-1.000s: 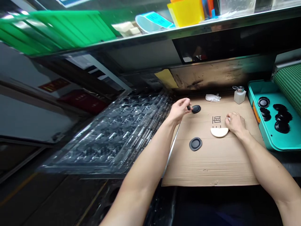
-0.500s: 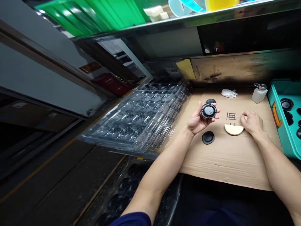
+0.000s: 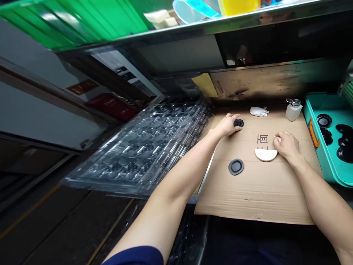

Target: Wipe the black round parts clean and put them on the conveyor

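At the back left of the cardboard sheet (image 3: 275, 195), my left hand (image 3: 227, 125) has its thumb and fingers around small black round parts (image 3: 238, 123), which look stacked. My right hand (image 3: 287, 145) rests on the cardboard, fingers curled, pinching a bit of white material (image 3: 278, 139), perhaps wipe or cloth; most of it is hidden. Just left of that hand lies a cream half-round pad (image 3: 266, 155). Nearer to me, a single black round part (image 3: 236, 166) with a recessed centre lies flat.
Clear plastic blister trays (image 3: 138, 140) are stacked at the left. A teal bin (image 3: 314, 154) on the right holds several black parts. Toward the back are a crumpled white tissue (image 3: 259, 111) and a pump bottle (image 3: 293, 110). A shelf (image 3: 234, 25) with a green crate runs overhead.
My left hand has gone from holding a black round part up in front of me to the black parts at the back left. My right hand stays by the half-round pad. The view has shifted slightly.
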`<state>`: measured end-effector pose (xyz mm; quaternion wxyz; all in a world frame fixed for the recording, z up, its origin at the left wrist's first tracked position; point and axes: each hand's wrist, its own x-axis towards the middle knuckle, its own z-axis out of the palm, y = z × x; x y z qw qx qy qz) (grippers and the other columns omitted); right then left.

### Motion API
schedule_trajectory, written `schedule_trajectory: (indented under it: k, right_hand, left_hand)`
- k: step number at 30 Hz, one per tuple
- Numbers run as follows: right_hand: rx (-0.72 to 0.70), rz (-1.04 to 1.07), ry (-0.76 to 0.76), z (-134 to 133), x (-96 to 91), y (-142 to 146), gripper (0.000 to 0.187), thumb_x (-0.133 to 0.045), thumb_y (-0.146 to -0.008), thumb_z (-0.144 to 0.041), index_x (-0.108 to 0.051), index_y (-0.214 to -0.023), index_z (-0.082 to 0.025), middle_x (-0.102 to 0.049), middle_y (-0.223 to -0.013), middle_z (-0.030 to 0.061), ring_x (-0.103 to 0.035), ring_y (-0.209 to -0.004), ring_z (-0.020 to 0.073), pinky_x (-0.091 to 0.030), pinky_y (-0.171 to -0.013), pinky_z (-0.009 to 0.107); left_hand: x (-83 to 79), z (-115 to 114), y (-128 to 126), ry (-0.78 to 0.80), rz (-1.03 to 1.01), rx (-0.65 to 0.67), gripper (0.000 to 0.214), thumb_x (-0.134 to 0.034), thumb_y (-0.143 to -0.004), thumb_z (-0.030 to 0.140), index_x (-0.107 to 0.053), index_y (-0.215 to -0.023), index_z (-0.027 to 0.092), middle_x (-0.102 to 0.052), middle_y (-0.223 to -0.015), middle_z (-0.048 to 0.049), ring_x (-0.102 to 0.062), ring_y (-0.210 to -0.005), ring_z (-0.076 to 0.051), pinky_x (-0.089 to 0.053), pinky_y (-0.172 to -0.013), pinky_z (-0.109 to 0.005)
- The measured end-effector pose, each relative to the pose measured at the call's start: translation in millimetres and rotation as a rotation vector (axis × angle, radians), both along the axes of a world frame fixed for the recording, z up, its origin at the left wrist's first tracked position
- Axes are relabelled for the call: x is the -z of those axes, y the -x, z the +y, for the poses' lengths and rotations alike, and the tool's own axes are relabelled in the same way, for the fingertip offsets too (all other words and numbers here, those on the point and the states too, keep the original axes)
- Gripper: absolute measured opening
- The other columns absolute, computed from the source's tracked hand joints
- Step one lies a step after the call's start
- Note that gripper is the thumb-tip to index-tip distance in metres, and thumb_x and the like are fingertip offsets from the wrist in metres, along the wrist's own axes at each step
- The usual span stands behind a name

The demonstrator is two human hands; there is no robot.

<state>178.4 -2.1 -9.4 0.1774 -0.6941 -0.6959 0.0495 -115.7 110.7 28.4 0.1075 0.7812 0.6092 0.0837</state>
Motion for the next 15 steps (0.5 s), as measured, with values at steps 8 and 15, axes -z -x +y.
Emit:
schedule_trajectory:
  k: [8,15]
  right_hand:
    - [0.000,0.002,0.002,-0.4,1.3,2.0,0.026,-0.051,-0.098,-0.032,-0.073,-0.108,-0.024,-0.072,-0.112,0.0077,-0.063,-0.106,0.0256,-0.046,-0.086,0.033]
    - [-0.012,-0.018,0.015,0.0,-2.2,1.2,0.029,-0.050,-0.098,-0.032,-0.073,-0.112,-0.023,-0.072,-0.116,0.0094,-0.064,-0.107,0.0268,-0.046,-0.087,0.034]
  left_hand:
    - [-1.9,20.1,16.4,0.112,-0.083,-0.006,0.078,-0.075,-0.081,0.043,-0.056,-0.152,0.017,-0.067,-0.142,-0.0121,-0.067,-0.123,-0.029,-0.049,-0.109,-0.033]
    - [-5.3,21.7,19.2,0.135,0.064,-0.039,0.084,-0.082,-0.074,0.045,-0.059,-0.150,0.019,-0.063,-0.147,-0.0124,-0.061,-0.132,-0.033,-0.045,-0.113,-0.035]
